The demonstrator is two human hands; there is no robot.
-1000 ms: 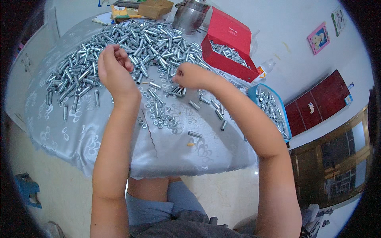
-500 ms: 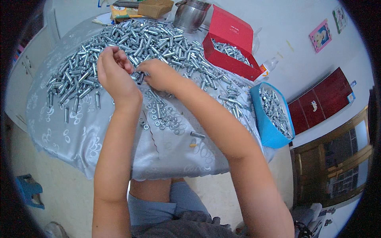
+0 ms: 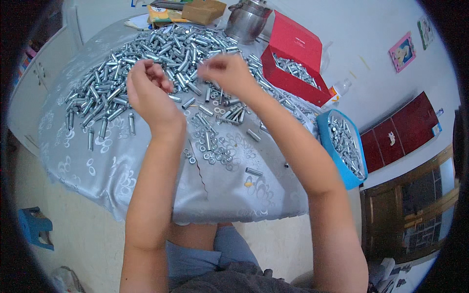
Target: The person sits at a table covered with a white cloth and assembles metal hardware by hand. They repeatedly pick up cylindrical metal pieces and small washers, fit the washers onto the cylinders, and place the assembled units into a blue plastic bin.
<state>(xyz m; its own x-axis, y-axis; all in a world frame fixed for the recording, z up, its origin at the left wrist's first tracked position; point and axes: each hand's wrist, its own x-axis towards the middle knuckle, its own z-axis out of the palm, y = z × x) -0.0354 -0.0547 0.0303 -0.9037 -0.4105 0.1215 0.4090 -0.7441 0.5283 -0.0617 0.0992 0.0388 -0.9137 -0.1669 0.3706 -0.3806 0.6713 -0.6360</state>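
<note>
While both hands hover raised over the table, these are the relations that matter:
Small metal part: a short silvery piece (image 3: 214, 64) seems pinched at the right hand's fingertips, upper middle of the frame; it is blurred, so its exact kind cannot be told
Long axis: it appears to run roughly left to right across the frame, pointing toward the left hand
Right hand: the right hand (image 3: 229, 73) has its fingers drawn together on that piece, thumb side turned to the left of the frame
Left hand: the left hand (image 3: 148, 93) sits just left of the right, well clear of it, fingers curled loosely inward; whether anything lies inside the curl cannot be told
Nearer hand: the right one has the piece; the left lies a short way off along the piece's own axis, a little lower in the frame
Below the hands: loose washers and nuts (image 3: 215, 149) scattered at the frame's centre
Behind the hands: a wide heap of metal sleeves (image 3: 141, 63) across the upper left
Surface: grey patterned tablecloth (image 3: 97, 171)
Right side: red box (image 3: 293, 58) at upper right and blue tub (image 3: 344, 146) at right, both holding metal parts
</note>
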